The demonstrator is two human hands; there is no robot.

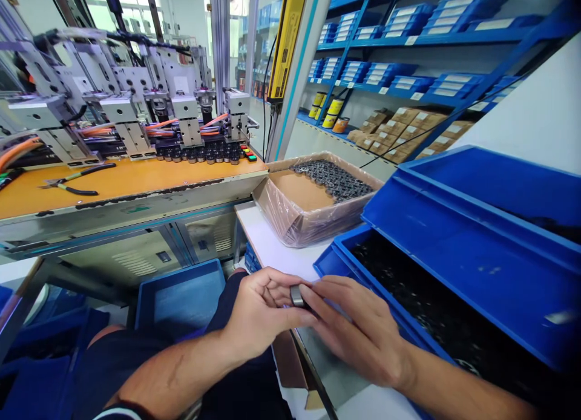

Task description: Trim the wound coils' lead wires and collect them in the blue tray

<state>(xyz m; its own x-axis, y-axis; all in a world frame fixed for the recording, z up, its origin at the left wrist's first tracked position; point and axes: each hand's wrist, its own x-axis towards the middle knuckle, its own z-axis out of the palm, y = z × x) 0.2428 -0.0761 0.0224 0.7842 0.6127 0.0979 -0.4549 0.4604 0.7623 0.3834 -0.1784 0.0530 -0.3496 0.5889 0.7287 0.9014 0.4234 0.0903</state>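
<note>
A small cylindrical metal part with a shiny grey side sits between my two hands, above the edge of the white table. My left hand closes on it from the left, thumb below and fingers above. From the right, the fingertips of my right hand press on the same part and cover its right side. Whether a second small piece is being joined to it is hidden by the fingers. Just right of my hands is a blue bin of small black parts.
A plastic-lined carton with many dark parts stands ahead on the white table. Another blue bin is stacked at right. Pliers and rows of dark cylinders lie on the orange bench before the machine. Below is a blue tray.
</note>
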